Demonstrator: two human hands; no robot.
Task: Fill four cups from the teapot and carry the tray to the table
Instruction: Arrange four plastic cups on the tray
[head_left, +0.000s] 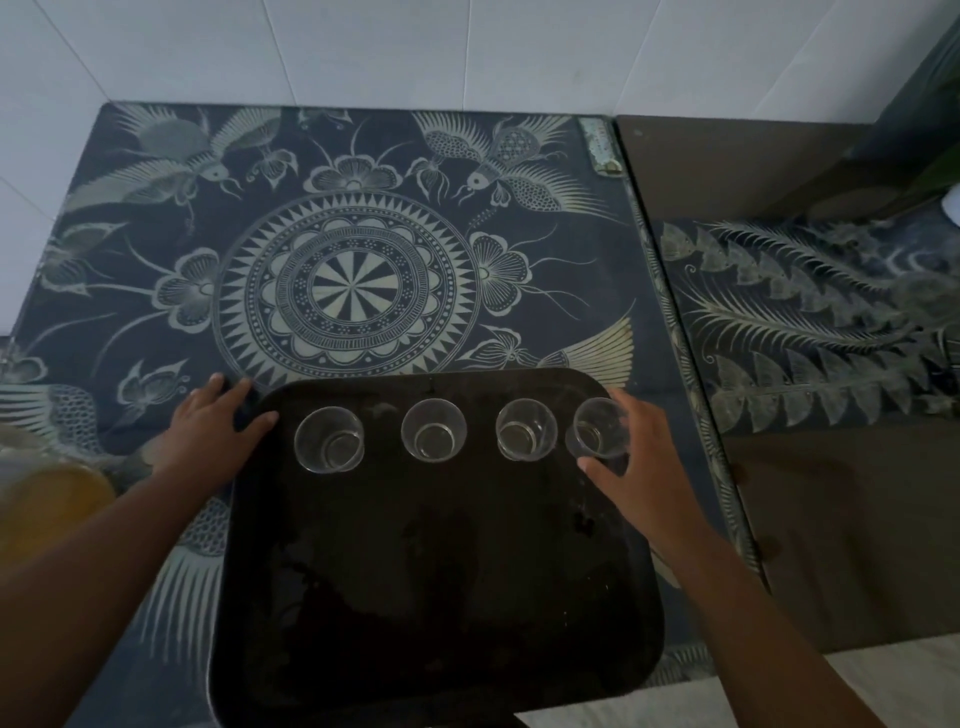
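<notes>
Tray (415, 597) | right hand (644, 467) grips rightmost cup (597, 428) | left hand (218, 421) touches rim

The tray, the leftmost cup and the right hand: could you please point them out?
tray (441, 597), head view, bare dark floor
leftmost cup (332, 444), head view, clear base
right hand (638, 460), head view, back of hand

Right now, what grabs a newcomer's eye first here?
Four empty-looking clear cups stand in a row at the far end of a black tray. The right hand holds the rightmost cup, and the left hand rests at the tray's far-left corner. Behind them, a big mandala fills the dark cloth.
</notes>
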